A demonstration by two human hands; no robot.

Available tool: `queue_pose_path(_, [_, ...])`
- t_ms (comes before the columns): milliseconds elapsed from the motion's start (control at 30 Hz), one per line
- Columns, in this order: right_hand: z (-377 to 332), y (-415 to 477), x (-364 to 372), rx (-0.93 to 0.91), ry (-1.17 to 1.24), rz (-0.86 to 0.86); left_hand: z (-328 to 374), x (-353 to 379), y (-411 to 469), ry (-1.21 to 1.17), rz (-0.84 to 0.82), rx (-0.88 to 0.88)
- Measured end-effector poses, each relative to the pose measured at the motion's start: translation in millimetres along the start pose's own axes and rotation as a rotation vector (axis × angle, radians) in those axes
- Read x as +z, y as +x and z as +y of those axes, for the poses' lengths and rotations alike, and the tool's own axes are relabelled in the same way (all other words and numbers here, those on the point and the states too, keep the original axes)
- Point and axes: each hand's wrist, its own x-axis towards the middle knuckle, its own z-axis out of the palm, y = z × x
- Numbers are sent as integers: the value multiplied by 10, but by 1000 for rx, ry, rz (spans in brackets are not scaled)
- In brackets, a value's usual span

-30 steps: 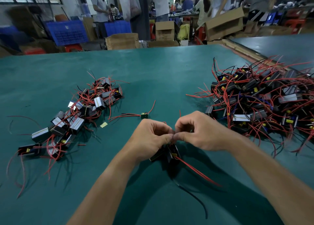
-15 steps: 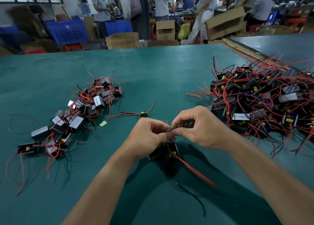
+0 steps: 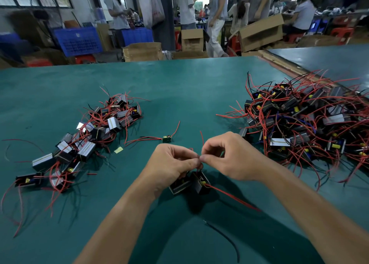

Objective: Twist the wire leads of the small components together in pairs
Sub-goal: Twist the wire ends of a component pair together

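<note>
On the green table (image 3: 179, 88), well to the left of the pair of black components (image 3: 189, 184), lies a strung-out heap of paired components (image 3: 83, 140) with red leads trailing off it. Nearer the pair on that side, a small yellow scrap (image 3: 118, 149) lies on the table, and a loose little green board (image 3: 166, 139) with its own red wires sits just beyond the pair. The left hand (image 3: 173, 164) is directly over the pair, its fingers curled and its thumb and forefinger pinching the red wire leads (image 3: 202, 139) that rise from it. The right hand (image 3: 229, 158) meets it fingertip to fingertip above the pair and pinches the same leads (the join itself is hidden by the fingers). A long red lead (image 3: 233, 198) runs from the pair toward the near right, and a black lead (image 3: 223, 234) lies on the table nearer the camera. Well right of the pair sits a large tangled pile of components (image 3: 303, 128).
</note>
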Motion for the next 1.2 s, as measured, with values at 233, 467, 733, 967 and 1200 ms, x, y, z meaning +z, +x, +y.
queue_pose_path(233, [2,18,97,358,348,23,-20,74,-19,197,110,191])
queue_pose_path(467, [4,44,177,342,417,144,-26,83,2,178,133,172])
queue_pose_path(733, [-12,9,103,35,146,202,12,66,-17,101,58,104])
queue_pose_path(967, [11,-21,24,-113,-20,152,20,14,2,7,29,39])
queue_pose_path(1200, [-3,-27,-2,-115,-143,128,-4,41,7,35,62,51])
